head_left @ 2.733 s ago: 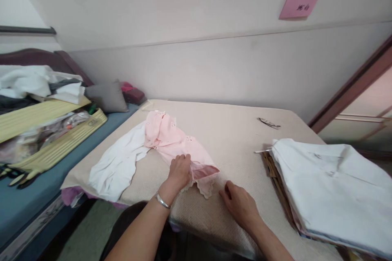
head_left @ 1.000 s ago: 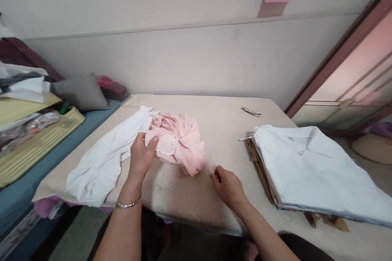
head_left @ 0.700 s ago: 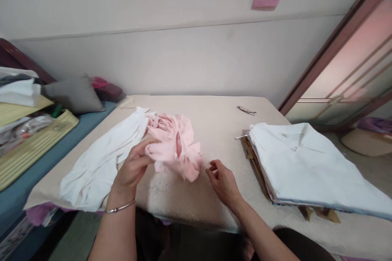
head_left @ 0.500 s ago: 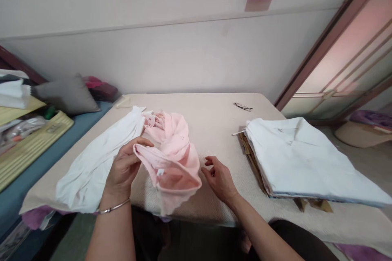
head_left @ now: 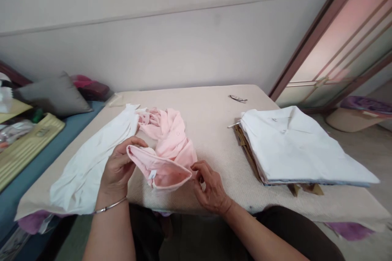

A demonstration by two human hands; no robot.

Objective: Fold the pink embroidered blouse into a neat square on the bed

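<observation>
Both ends of a crumpled pink cotton garment (head_left: 167, 151) were gripped over the beige desk (head_left: 211, 130): my left hand (head_left: 118, 169) and right hand (head_left: 208, 185) closed on its hem.

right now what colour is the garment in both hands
Pale pink garment, with small eyelet holes; the head view shows it best.

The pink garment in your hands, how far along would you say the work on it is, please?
Seemingly done: a flat stack of white garments on the table. In hand: the pink garment, its opening held between left hand and right hand, crumpled. Left: a loose white garment beside it.
</observation>
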